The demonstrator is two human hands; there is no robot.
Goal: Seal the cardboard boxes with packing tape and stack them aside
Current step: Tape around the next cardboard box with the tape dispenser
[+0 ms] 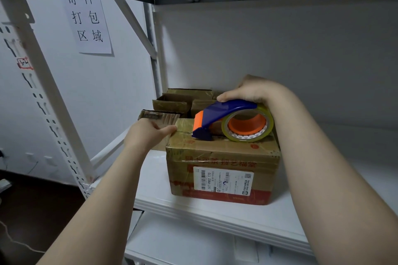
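Firmly, right hand (pixel 254 90) grips tape dispenser (pixel 228 122); left hand (pixel 148 133) pinches box (pixel 221 170) corner.

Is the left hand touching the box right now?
Touching. In the head view the left hand presses its thumb on the taped top left edge of the box; no gap shows.

One head cam only: wide-angle, you're looking forward and down, close on the shelf (pixel 155 180), box (pixel 224 157) at 5 o'clock.
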